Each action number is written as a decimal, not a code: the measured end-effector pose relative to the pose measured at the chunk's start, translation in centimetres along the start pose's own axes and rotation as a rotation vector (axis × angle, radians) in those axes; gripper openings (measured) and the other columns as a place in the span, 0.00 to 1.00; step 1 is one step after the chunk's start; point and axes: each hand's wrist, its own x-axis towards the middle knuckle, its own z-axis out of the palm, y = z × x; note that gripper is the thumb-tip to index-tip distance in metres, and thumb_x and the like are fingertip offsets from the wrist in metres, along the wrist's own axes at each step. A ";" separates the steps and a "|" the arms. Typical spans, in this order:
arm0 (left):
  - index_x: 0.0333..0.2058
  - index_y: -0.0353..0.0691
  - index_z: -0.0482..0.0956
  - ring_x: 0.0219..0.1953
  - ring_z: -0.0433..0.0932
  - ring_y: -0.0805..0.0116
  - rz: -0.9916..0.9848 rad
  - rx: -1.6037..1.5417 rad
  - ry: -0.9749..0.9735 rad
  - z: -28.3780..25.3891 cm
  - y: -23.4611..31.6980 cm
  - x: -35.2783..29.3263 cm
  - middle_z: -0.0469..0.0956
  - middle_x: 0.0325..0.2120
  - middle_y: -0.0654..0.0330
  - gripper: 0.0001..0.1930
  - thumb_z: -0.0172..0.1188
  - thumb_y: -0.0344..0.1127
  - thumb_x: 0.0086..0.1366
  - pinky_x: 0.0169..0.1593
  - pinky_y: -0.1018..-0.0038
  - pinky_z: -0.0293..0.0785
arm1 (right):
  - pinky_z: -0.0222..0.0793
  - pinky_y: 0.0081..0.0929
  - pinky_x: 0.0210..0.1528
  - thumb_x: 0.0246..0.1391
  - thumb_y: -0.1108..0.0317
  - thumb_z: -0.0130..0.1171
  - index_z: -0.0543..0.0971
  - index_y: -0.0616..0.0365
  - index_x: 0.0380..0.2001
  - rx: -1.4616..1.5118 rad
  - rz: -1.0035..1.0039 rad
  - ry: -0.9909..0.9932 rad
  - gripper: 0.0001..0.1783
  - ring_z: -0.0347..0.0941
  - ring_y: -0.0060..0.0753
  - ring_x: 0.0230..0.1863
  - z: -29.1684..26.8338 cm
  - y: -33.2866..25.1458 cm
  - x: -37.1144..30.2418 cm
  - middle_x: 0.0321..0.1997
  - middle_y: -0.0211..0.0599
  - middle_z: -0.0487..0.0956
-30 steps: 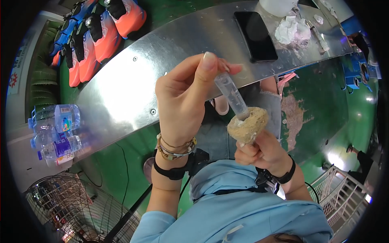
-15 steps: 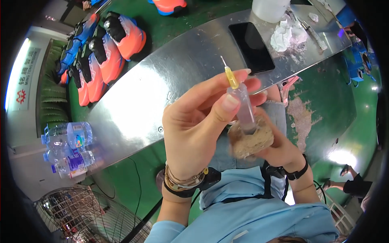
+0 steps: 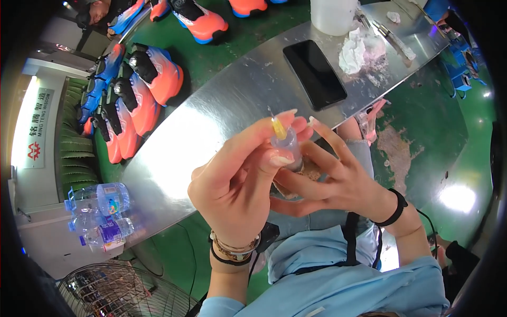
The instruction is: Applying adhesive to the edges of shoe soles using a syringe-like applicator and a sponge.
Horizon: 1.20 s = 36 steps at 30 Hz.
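Note:
A small clear squeeze bottle (image 3: 293, 147) with a yellow collar (image 3: 279, 128) and thin needle tip is pinched in my left hand (image 3: 232, 177), between thumb and fingers. The needle tilts upward and leans left. At the bottle's lower end is a rough brown, sponge-like block (image 3: 310, 171), mostly covered by fingers. Around this end curls my right hand (image 3: 354, 187), its fingers spread across the block and its index finger lifted near the bottle's tip. Whether block and bottle are joined is hidden.
On the metal table (image 3: 232, 95) lie a black phone (image 3: 315, 74), crumpled white paper (image 3: 353, 53) and a brush-like tool (image 3: 393, 39), near a white tub (image 3: 331, 16). Orange-and-blue shoes (image 3: 158, 79) stand beyond it. Left are plastic bottles (image 3: 105, 211) and a wire fan (image 3: 121, 290).
The squeeze bottle has shifted left and down, its needle tipping more toward me. My right hand has turned from behind the block, its fingers now spread in front of it.

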 end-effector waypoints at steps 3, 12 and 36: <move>0.41 0.22 0.69 0.32 0.79 0.53 -0.031 -0.021 0.011 -0.2 0.3 0.3 0.76 0.32 0.43 0.18 0.50 0.36 0.63 0.38 0.64 0.77 | 0.65 0.39 0.55 0.39 0.61 0.58 0.67 0.29 0.41 0.012 -0.051 -0.004 0.22 0.64 0.33 0.49 0.1 0.4 0.0 0.50 0.18 0.64; 0.33 0.29 0.76 0.31 0.80 0.65 0.100 -0.008 -0.156 0.3 0.1 0.8 0.79 0.31 0.52 0.07 0.57 0.24 0.54 0.33 0.79 0.75 | 0.70 0.34 0.45 0.33 0.71 0.61 0.66 0.31 0.39 0.129 -0.132 0.064 0.28 0.61 0.37 0.44 -0.2 1.2 -1.6 0.45 0.20 0.65; 0.38 0.30 0.76 0.35 0.80 0.66 -0.035 -0.003 -0.238 1.8 0.0 2.1 0.79 0.31 0.53 0.11 0.55 0.21 0.55 0.36 0.79 0.74 | 0.66 0.27 0.53 0.38 0.65 0.54 0.67 0.33 0.40 0.079 -0.139 0.049 0.21 0.63 0.35 0.48 -0.4 2.9 -2.7 0.50 0.19 0.66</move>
